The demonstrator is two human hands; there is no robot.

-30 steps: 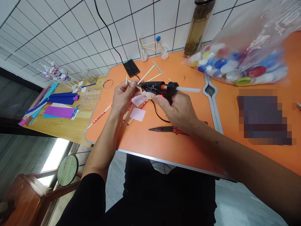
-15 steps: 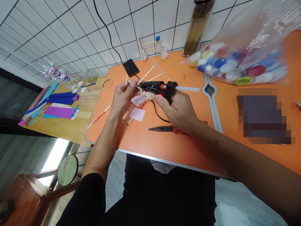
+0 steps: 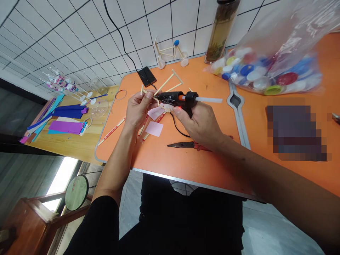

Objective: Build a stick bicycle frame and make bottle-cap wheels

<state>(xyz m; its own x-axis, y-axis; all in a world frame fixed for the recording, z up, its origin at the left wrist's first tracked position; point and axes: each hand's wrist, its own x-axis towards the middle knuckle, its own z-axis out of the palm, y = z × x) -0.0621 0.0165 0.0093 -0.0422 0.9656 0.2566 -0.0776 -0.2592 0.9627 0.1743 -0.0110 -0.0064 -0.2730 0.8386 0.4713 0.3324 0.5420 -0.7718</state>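
My left hand (image 3: 138,109) is closed on a frame of thin wooden sticks (image 3: 165,82), pinching it between thumb and fingers. A triangular part of this frame rises past the fingers. My right hand (image 3: 203,120) is wrapped round a black hot glue gun (image 3: 172,98), whose small red light glows. From the gun's back end sticks a whitish glue stick (image 3: 209,100). The gun's nozzle is at the stick frame beside my left fingertips; whether it touches is too small to tell. Pliers (image 3: 183,145) with red handles lie below my right hand, partly covered by the wrist.
Pink paper squares (image 3: 154,129) and chopstick wrappers (image 3: 111,131) lie on the orange table (image 3: 148,156). Against the wall stand a small stick bicycle (image 3: 170,54), a phone (image 3: 147,77) and a tall bottle (image 3: 221,32). A bag of bottle caps (image 3: 265,74) sits at right; coloured strips (image 3: 66,125) lie at left.
The view has shifted very slightly. Both hands, the stick frame and the glue gun keep nearly the same position relative to each other.
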